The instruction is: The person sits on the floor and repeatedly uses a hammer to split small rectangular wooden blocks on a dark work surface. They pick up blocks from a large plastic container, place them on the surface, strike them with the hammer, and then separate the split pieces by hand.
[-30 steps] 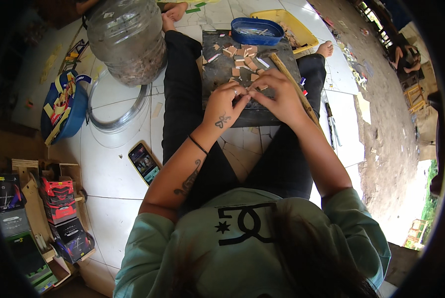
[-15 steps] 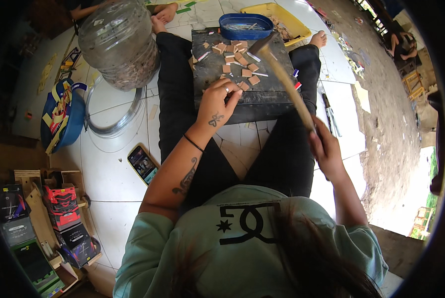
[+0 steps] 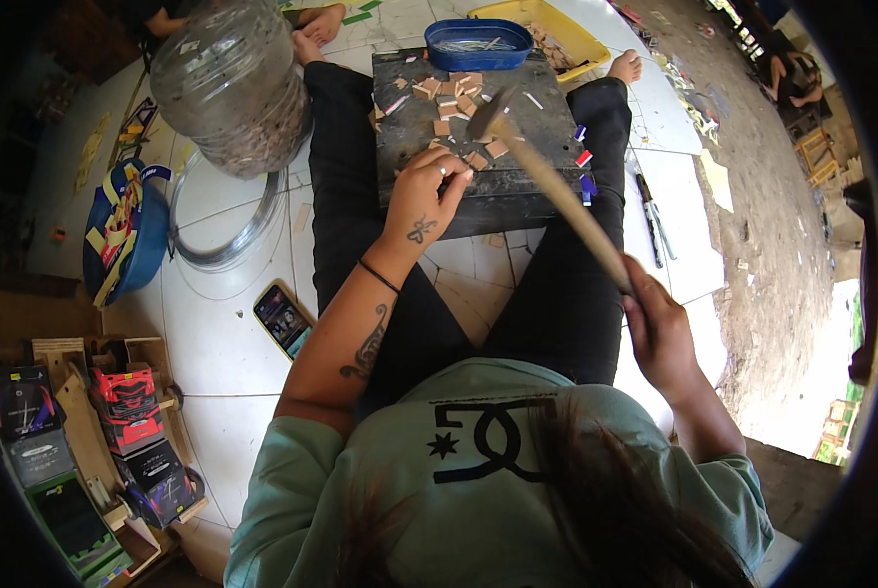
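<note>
My right hand (image 3: 659, 328) is wrapped round the lower end of a hammer's wooden handle. The dark head of the hammer (image 3: 491, 112) hangs over the dark low block (image 3: 542, 137) between my legs, near its scattered pieces. My left hand (image 3: 426, 191) rests at the near left part of the block, thumb and fingers pinched together. What lies in that pinch is too small to name. Beside its fingertips lie small flat brown squares (image 3: 475, 161), several more of them spread farther back. A few narrow white strips (image 3: 396, 105) lie among them.
A blue oval tub (image 3: 479, 45) of thin sticks stands on the block's far edge, a yellow tray (image 3: 576, 44) behind it. To the left are a large clear plastic jar (image 3: 228, 88), a wire coil (image 3: 228, 257), a blue basin (image 3: 145, 250) and a phone (image 3: 283, 320). Pliers (image 3: 652, 220) lie right.
The hammer head has swung left and nearer, toward my left hand. My right hand has shifted a little right and closer to me. My left hand has barely moved.
</note>
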### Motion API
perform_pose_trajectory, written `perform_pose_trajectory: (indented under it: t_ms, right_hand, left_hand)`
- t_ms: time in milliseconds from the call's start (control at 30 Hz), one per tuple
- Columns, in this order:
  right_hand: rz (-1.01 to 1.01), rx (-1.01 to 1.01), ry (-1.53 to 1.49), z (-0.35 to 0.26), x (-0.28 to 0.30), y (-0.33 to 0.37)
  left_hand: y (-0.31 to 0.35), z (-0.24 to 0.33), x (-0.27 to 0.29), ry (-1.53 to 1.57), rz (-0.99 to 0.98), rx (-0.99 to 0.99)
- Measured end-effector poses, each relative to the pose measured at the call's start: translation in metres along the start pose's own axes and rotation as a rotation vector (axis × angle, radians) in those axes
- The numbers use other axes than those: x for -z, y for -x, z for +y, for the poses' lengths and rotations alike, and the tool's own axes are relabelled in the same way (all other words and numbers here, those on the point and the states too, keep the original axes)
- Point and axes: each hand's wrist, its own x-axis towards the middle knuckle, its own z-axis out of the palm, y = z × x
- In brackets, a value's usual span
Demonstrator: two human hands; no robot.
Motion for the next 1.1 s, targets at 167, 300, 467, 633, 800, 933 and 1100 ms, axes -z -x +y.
perform_pose_trajectory:
  t_ms: [167,300,467,633,800,933,1100]
  right_hand:
    - [0.124,0.112,-0.001,0.003,-0.003,0.0]
    - [-0.004,-0.009,-0.007,0.008,-0.001,-0.001]
    - [0.182,0.025,0.011,0.029,-0.006,-0.025]
    - [0.196,-0.148,0.196,0.06,-0.039,-0.075]
    - [0.459,0.158,0.412,0.052,-0.05,-0.101]
    - [0.233,0.308,-0.221,0.017,-0.048,-0.108]
    - [-0.095,0.235,-0.822,-0.01,-0.057,-0.122]
  left_hand:
    - [0.0,0.0,-0.001,0.007,0.02,-0.005]
    - [0.001,-0.002,-0.001,0.031,-0.001,0.028]
    - [0.001,-0.003,-0.002,0.026,0.006,0.038]
    - [0.002,0.01,-0.001,-0.015,0.04,0.112]
    - [0.005,0.038,0.014,0.169,-0.092,0.223]
    - [0.013,0.066,0.016,0.236,-0.327,0.208]
    - [0.016,0.083,0.028,0.322,-0.404,0.258]
